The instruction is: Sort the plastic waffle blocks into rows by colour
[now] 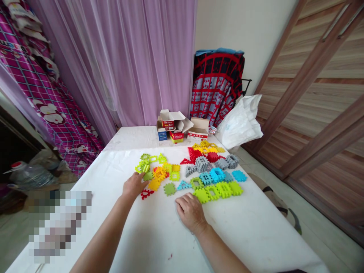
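My left hand (134, 185) is at the mixed pile on the left, its fingers closed at the edge of a light green interlocking tile (146, 168) that looks tilted. Part of the fingertips is hidden. Around it lie yellow tiles (159, 173), a red triangular piece (146, 193) and a darker green tile (170, 189). My right hand (191, 212) rests on the table with fingers curled in, nothing visible in them. Just beyond it are a blue triangular piece (184, 185) and a row of lime green tiles (217, 192).
Behind the lime row lie blue tiles (217, 174), grey tiles (201, 164), red tiles (195, 154) and yellow tiles (205, 149). Opened small cardboard boxes (198, 129) stand at the back of the white table (159, 235). A white plastic bag (240, 121) sits at the right edge.
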Action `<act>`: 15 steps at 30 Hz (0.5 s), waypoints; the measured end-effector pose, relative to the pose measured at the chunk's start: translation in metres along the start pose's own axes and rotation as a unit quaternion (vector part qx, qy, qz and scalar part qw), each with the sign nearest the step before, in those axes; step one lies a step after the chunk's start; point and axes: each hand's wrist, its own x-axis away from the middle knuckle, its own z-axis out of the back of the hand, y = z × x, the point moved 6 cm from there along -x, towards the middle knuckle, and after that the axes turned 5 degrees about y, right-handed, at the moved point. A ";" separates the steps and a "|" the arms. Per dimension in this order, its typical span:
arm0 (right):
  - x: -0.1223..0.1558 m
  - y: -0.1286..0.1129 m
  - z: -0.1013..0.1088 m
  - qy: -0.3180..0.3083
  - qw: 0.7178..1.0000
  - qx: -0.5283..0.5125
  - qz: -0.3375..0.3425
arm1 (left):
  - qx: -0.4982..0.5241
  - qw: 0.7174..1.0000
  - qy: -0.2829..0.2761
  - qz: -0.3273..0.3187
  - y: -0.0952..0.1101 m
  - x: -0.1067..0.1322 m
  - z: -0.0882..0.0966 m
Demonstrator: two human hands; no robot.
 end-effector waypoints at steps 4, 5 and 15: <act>0.001 0.001 -0.001 0.009 1.000 0.000 0.008 | -0.005 1.000 -0.005 0.006 -0.002 -0.003 -0.003; 0.001 0.001 -0.002 0.010 1.000 -0.001 0.011 | -0.003 1.000 -0.007 0.008 -0.003 -0.004 -0.003; 0.002 0.002 -0.002 0.007 1.000 -0.008 0.007 | 0.035 0.999 0.012 -0.009 -0.007 -0.016 -0.006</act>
